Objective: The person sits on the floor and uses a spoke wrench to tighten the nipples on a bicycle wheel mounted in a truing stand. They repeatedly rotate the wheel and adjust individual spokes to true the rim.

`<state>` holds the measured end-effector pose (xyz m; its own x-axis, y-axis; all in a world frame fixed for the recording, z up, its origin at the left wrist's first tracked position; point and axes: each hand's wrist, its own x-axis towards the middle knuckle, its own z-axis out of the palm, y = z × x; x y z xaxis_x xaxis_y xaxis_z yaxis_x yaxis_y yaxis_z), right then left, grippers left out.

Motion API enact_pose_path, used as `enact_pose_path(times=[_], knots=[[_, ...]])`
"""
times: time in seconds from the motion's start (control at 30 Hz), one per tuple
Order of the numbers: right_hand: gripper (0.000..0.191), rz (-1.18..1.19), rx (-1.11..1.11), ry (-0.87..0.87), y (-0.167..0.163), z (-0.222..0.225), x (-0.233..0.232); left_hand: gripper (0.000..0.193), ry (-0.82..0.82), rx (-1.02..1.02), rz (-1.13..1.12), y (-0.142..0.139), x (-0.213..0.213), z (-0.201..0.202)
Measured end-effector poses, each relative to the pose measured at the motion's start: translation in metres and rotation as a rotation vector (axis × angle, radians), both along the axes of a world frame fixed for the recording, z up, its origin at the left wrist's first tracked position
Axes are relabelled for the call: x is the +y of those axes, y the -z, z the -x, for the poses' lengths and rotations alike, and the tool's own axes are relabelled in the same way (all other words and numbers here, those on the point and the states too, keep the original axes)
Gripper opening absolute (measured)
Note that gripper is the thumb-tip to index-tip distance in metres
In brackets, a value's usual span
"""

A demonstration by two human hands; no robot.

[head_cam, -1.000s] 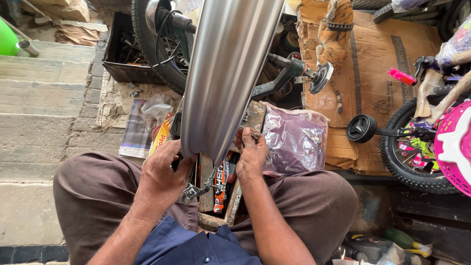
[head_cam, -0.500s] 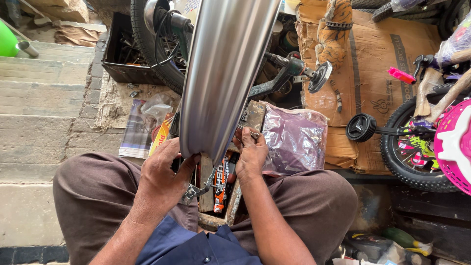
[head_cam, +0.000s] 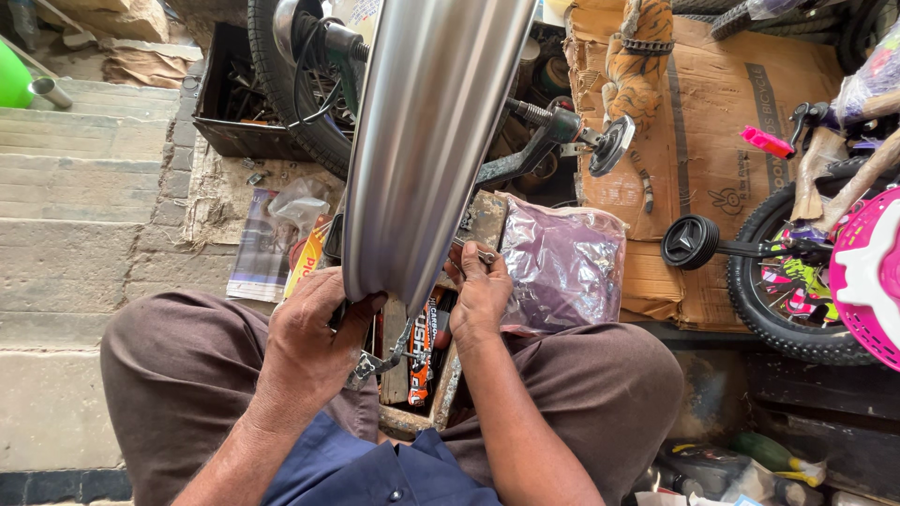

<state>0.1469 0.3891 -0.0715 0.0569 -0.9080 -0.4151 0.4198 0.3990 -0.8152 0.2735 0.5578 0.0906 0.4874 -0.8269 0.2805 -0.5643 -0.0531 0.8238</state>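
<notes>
Between the seated person's knees, at the lower middle of the frame, a long shiny metal mudguard [head_cam: 427, 141] slants down from the top edge, its curved back turned up toward the camera. That slant brings its lower end into the lap, where both hands can reach the fittings underneath.

The left hand [head_cam: 314, 351] is curled around that lower end, fingers wrapped under the rim and thumb on top, steadying the mudguard so it cannot swing. Just below its fingers a small metal bracket [head_cam: 370, 361] sticks out, seemingly attached to the mudguard's underside, though the joint itself is hidden.

The right hand [head_cam: 480, 295] is closed narrowly on a small metal tool or fastener [head_cam: 483, 255] at the mudguard's right edge; it is too small to say which. The pinched grip suits turning or holding a small part.

Right of that hand a crinkled purple plastic bag [head_cam: 562, 267] lies against the thigh, close enough to draw from. Flattened cardboard [head_cam: 694, 141] covers the floor at upper right, with a child's bicycle wheel and small trainer wheel [head_cam: 692, 242] beside it. A dark crate [head_cam: 239, 103] sits at upper left next to a tyre, by the concrete steps [head_cam: 84, 187].
</notes>
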Motion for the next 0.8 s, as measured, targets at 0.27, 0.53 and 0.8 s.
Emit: enact_pose_path(times=[0.27, 0.53, 0.8], knots=[[0.013, 0.017, -0.018, -0.002, 0.007, 0.001, 0.000, 0.018, -0.009, -0.009, 0.013, -0.001, 0.000, 0.001], [0.014, 0.015, -0.019, 0.011, 0.011, 0.000, -0.001, 0.010, -0.010, -0.211, 0.060, 0.009, 0.000, -0.002], [0.020, -0.015, -0.036, 0.020, 0.002, 0.002, 0.002, 0.013, 0.014, -0.362, 0.219, -0.018, 0.002, 0.001]])
